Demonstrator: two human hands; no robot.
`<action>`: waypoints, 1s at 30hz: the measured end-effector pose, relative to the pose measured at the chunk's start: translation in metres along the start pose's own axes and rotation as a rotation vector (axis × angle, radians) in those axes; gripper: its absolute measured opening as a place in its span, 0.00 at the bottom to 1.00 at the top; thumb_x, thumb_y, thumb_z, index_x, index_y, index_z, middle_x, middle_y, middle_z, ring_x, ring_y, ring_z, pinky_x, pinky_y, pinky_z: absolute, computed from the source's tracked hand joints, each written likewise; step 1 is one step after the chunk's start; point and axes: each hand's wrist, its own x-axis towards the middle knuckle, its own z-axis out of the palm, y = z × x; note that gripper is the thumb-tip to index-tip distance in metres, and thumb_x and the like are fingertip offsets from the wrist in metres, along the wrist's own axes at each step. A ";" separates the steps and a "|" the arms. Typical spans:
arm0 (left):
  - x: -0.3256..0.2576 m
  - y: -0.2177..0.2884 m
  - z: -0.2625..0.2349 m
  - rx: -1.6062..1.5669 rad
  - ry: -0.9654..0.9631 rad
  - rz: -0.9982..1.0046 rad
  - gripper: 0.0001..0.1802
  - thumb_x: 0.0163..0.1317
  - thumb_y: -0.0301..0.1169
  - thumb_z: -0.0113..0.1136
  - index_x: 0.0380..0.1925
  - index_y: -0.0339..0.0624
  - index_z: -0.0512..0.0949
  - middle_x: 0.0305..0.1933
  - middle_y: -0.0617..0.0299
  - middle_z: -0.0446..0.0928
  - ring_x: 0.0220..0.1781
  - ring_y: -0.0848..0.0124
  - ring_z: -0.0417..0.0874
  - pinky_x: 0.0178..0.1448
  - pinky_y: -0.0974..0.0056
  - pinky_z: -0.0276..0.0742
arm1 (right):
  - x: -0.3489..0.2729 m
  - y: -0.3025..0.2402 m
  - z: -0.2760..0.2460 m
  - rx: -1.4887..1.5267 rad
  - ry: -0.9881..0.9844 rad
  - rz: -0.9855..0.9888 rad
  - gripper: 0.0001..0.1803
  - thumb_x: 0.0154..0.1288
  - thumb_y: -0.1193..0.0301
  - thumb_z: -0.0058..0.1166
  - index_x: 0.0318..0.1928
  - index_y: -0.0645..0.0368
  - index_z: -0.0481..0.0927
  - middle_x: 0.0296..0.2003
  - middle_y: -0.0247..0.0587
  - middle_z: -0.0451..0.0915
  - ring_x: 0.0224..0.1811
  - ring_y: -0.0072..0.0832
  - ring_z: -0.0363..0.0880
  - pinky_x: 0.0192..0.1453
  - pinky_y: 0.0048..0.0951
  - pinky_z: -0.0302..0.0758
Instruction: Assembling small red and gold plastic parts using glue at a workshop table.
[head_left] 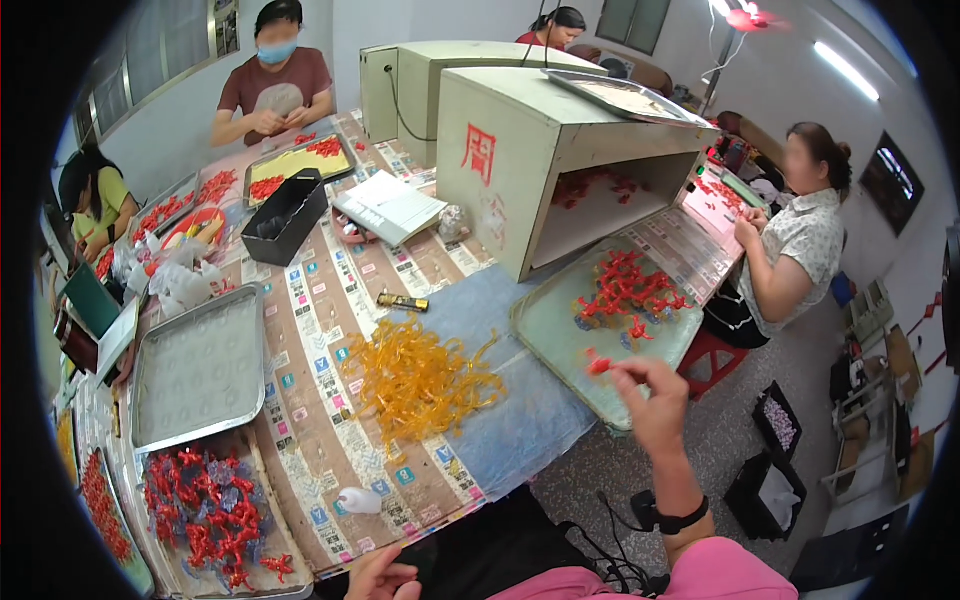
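My right hand [655, 405] is raised over the near edge of a green tray [548, 335]. Pinched between its thumb and fingertips is a small red plastic figure [598, 363], slightly blurred. On that tray lies a pile of similar red figures [630, 285], with some blue and yellow bits among them. My left hand [383, 575] is low at the table's front edge, partly cut off by the frame; its fingers are loosely bent and apart, with nothing visible in them. Left of the green tray, a heap of yellow translucent plastic pieces [420, 380] rests on the table.
A box-shaped cabinet [490, 170] with an open front stands behind the green tray. To the left are a metal tray [200, 370] and a tray of red and purple figures [215, 510]. A white bottle [360, 500] lies near the front edge. Other people sit around the table.
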 end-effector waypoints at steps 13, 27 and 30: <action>-0.016 0.034 -0.063 0.679 0.475 0.246 0.13 0.61 0.17 0.56 0.47 0.31 0.76 0.45 0.60 0.77 0.41 0.74 0.78 0.49 0.70 0.74 | 0.012 0.086 -0.013 -0.435 0.054 -0.052 0.14 0.52 0.75 0.63 0.41 0.58 0.80 0.42 0.42 0.79 0.49 0.36 0.74 0.52 0.36 0.70; -0.001 0.040 -0.116 1.167 0.648 0.372 0.16 0.47 0.18 0.62 0.39 0.39 0.81 0.37 0.56 0.75 0.42 0.59 0.75 0.48 0.60 0.70 | -0.081 -0.073 0.075 0.196 -0.570 -0.266 0.04 0.56 0.82 0.56 0.33 0.65 0.77 0.35 0.43 0.77 0.38 0.31 0.75 0.43 0.28 0.71; 0.003 0.040 -0.116 1.229 0.515 0.340 0.12 0.49 0.18 0.58 0.35 0.39 0.81 0.34 0.57 0.72 0.39 0.58 0.72 0.44 0.57 0.69 | -0.094 -0.097 0.090 0.342 -0.667 -0.318 0.05 0.52 0.81 0.60 0.31 0.63 0.79 0.31 0.42 0.77 0.35 0.33 0.76 0.42 0.28 0.71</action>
